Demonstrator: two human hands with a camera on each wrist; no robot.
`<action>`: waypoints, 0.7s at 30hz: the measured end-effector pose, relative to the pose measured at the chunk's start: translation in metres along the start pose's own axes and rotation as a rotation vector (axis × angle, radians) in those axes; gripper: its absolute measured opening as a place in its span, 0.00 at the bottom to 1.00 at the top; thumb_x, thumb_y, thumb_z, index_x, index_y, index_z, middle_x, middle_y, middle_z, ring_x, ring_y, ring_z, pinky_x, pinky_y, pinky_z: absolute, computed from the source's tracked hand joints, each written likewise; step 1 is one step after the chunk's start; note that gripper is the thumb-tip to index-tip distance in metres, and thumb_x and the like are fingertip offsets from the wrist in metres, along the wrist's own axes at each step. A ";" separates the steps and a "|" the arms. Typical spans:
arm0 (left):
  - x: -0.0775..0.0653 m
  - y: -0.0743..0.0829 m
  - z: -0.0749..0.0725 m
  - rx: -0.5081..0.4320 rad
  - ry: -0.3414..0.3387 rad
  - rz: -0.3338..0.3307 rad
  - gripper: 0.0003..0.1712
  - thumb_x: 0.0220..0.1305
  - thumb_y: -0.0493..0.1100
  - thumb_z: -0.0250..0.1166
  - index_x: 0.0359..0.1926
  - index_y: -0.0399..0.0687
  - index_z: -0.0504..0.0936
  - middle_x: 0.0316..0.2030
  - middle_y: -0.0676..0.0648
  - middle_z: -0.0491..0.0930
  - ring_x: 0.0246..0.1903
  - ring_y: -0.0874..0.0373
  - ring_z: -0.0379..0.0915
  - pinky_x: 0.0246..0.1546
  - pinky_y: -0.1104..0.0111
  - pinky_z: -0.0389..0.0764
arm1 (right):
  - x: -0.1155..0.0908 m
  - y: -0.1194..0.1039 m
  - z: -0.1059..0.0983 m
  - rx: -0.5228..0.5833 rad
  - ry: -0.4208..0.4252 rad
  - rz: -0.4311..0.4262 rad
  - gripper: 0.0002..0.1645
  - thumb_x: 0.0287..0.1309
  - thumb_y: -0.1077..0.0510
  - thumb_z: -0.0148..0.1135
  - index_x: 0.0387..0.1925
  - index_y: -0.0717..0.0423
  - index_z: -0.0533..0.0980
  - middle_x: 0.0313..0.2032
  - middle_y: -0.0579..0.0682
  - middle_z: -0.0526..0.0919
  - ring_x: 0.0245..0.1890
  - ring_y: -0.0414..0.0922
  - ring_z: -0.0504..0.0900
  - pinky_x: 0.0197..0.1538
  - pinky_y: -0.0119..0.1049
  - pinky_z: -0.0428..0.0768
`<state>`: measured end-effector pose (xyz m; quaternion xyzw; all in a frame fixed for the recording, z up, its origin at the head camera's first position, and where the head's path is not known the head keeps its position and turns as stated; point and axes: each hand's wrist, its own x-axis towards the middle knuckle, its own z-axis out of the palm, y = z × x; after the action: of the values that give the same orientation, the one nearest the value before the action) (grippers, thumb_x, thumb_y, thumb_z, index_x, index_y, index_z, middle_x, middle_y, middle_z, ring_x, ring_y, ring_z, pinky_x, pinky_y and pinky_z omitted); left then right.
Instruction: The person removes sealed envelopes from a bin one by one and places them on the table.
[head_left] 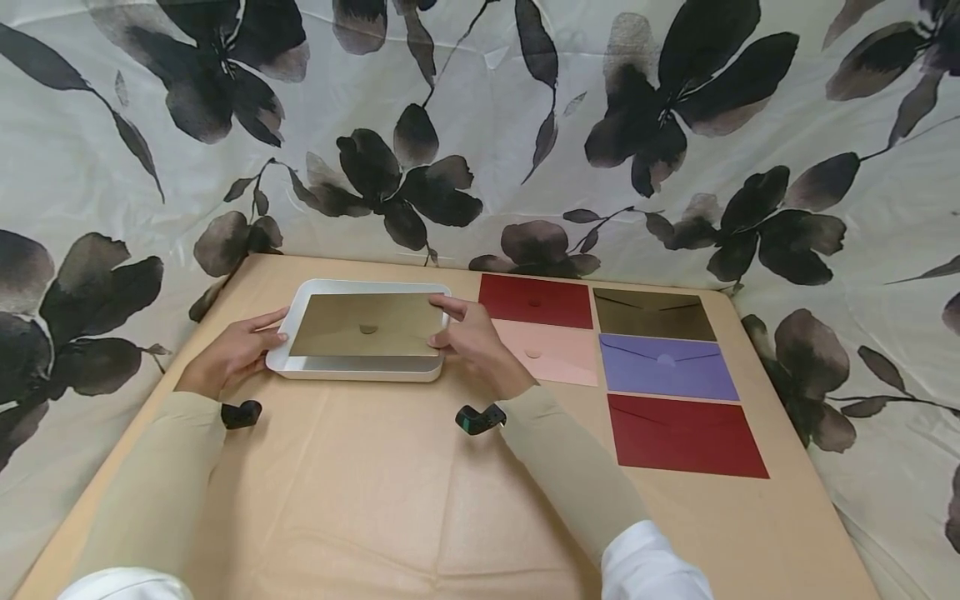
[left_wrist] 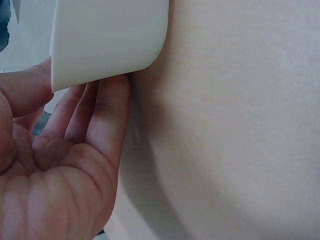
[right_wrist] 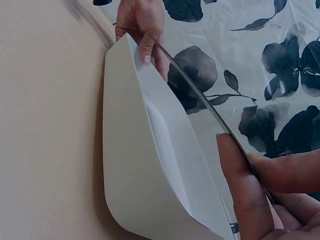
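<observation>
My left hand (head_left: pixel 225 358) grips the left end of a white tray (head_left: pixel 360 375), with the thumb at its rim and the other fingers underneath, as the left wrist view shows. Between thumb and fingers my right hand (head_left: pixel 480 342) pinches the right side of a gold envelope (head_left: pixel 337 321) that has a small round seal mark. From the right wrist view, the envelope (right_wrist: pixel 200 95) appears edge-on, tilted and held above the tray's hollow (right_wrist: pixel 170 125). Part of its right edge is hidden by my right fingers.
To the right, several envelopes lie flat in two columns: a red one (head_left: pixel 536 302) above a pink one (head_left: pixel 547 354), then dark gold (head_left: pixel 652 315), purple (head_left: pixel 667 367) and a larger red one (head_left: pixel 686 435). Floral cloth (head_left: pixel 525 125) borders the tan table (head_left: pixel 360 500).
</observation>
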<state>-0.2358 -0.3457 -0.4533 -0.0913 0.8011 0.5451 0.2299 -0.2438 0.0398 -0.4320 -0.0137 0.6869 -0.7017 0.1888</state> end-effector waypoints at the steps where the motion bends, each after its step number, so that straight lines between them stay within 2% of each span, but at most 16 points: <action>1: 0.000 0.000 0.001 -0.001 -0.003 0.005 0.41 0.82 0.43 0.53 0.84 0.55 0.41 0.82 0.34 0.47 0.41 0.83 0.74 0.45 0.75 0.84 | -0.001 0.000 -0.001 0.006 0.001 0.001 0.45 0.53 0.80 0.65 0.71 0.49 0.75 0.71 0.53 0.76 0.43 0.47 0.83 0.32 0.32 0.84; 6: 0.000 0.003 0.002 -0.012 -0.010 0.019 0.41 0.82 0.43 0.53 0.84 0.55 0.41 0.82 0.34 0.46 0.41 0.82 0.74 0.45 0.76 0.83 | -0.004 -0.001 -0.005 0.022 0.008 0.000 0.45 0.54 0.80 0.65 0.71 0.48 0.75 0.74 0.51 0.74 0.41 0.46 0.85 0.31 0.31 0.85; 8: -0.002 0.003 0.001 -0.008 -0.006 0.009 0.41 0.82 0.43 0.53 0.84 0.55 0.41 0.82 0.34 0.46 0.41 0.82 0.74 0.45 0.76 0.83 | -0.005 -0.001 -0.006 0.026 0.009 0.005 0.45 0.54 0.80 0.65 0.71 0.47 0.76 0.75 0.50 0.72 0.42 0.46 0.86 0.34 0.33 0.87; 12: -0.003 0.004 0.000 0.013 0.002 -0.008 0.41 0.82 0.44 0.53 0.84 0.56 0.41 0.82 0.34 0.47 0.42 0.80 0.73 0.45 0.76 0.83 | -0.007 0.001 -0.007 0.039 0.012 0.018 0.45 0.54 0.81 0.65 0.70 0.46 0.76 0.75 0.50 0.72 0.46 0.48 0.87 0.44 0.41 0.89; 15: -0.003 0.004 0.001 0.023 0.008 -0.014 0.41 0.82 0.44 0.53 0.84 0.57 0.42 0.83 0.36 0.46 0.47 0.76 0.74 0.45 0.76 0.82 | -0.010 0.002 -0.009 0.052 0.011 0.037 0.45 0.55 0.80 0.65 0.70 0.44 0.76 0.74 0.49 0.73 0.47 0.49 0.87 0.50 0.47 0.88; 18: -0.002 0.002 0.000 0.027 0.013 -0.021 0.40 0.82 0.44 0.53 0.84 0.58 0.42 0.83 0.37 0.46 0.53 0.70 0.73 0.45 0.77 0.82 | -0.013 0.002 -0.013 0.053 0.005 0.060 0.45 0.56 0.79 0.65 0.70 0.42 0.76 0.75 0.47 0.72 0.44 0.50 0.88 0.48 0.47 0.89; 21: -0.002 0.000 -0.002 0.018 0.010 -0.018 0.40 0.82 0.44 0.53 0.84 0.57 0.42 0.83 0.36 0.46 0.53 0.70 0.74 0.45 0.77 0.82 | -0.016 0.002 -0.017 0.059 0.000 0.073 0.45 0.57 0.78 0.65 0.70 0.41 0.76 0.75 0.46 0.72 0.39 0.49 0.89 0.38 0.39 0.88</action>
<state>-0.2347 -0.3473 -0.4519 -0.0993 0.8062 0.5353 0.2316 -0.2332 0.0602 -0.4314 0.0169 0.6660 -0.7142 0.2145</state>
